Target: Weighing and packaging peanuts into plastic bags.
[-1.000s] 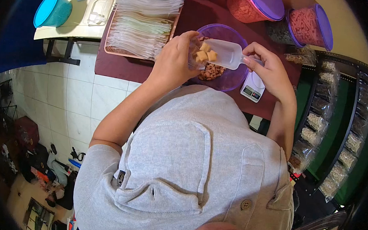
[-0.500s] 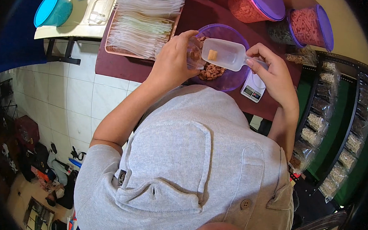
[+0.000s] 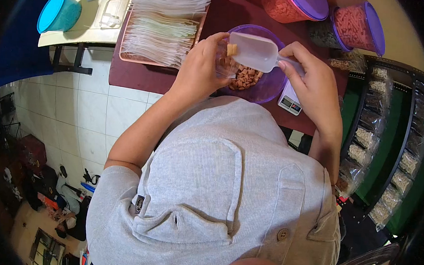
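My left hand [image 3: 200, 66] is closed on a clear plastic bag [image 3: 224, 67] whose mouth faces right. Brown pieces show through the bag. In my right hand [image 3: 312, 83] is the handle of a translucent white scoop [image 3: 255, 52], tilted toward the bag. One tan, pillow-shaped piece [image 3: 232, 49] lies at the scoop's front lip, by the bag's opening. Below both is a purple translucent tub [image 3: 271, 90], with small brown snack pieces [image 3: 246, 79] heaped inside. Next to the tub and under my right hand sits a white digital scale [image 3: 290, 99], partly covered.
A tray [image 3: 124, 54] of stacked clear bags [image 3: 159, 37] stands left of the tub. Purple-lidded containers [image 3: 357, 27] of pink pieces sit at the back right. A teal tub [image 3: 59, 11] rests on a cream table at far left. Racks of filled packets [image 3: 364, 137] hang at right.
The scoop has moved left and up and tipped further toward the bag. The tan piece has slid to its front lip. My left hand still holds the bag.
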Demonstrator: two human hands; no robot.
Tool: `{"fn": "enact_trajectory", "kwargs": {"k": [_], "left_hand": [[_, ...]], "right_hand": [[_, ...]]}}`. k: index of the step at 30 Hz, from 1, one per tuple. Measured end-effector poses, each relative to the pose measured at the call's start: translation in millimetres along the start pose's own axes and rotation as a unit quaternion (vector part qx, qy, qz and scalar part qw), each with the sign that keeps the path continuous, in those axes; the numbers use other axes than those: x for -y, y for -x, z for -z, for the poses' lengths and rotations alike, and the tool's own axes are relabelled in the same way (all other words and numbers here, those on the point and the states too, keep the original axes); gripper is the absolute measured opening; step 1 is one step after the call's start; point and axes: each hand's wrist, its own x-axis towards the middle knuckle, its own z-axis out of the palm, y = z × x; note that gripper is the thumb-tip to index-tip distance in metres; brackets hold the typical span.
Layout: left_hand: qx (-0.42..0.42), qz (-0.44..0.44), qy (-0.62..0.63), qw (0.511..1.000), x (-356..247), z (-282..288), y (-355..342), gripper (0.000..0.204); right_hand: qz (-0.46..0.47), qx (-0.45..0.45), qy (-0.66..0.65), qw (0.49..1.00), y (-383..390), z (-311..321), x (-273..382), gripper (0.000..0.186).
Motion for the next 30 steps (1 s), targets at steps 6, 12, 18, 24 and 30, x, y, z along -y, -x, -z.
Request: {"fn": "enact_trajectory", "kwargs": {"k": [6, 12, 18, 24, 30], "left_hand": [[-0.017, -0.023, 0.001, 1.0, -3, -1, -4, 0.09], [-0.013, -0.001, 0.048, 0.999, 3, 1, -5, 0.089], [-0.082, -0.054, 0.073, 0.992, 10, 1, -1, 0.081], [-0.092, -0.028, 0.059, 0.994, 15, 6, -4, 0.081], [-0.105, -0.009, 0.059, 0.993, 22, 14, 2, 0.079]], "right_hand": [[0.053, -0.025, 0.041, 0.997, 1, -2, -1, 0.013], [0.036, -0.069, -0.002, 0.997, 7, 8, 2, 0.011], [-0.04, -0.052, 0.057, 0.996, 9, 10, -21, 0.02], [-0.089, 0.087, 0.146, 0.981, -21, -116, -116, 0.029], [-0.05, 0.073, 0.05, 0.995, -23, -172, -130, 0.013]]}}
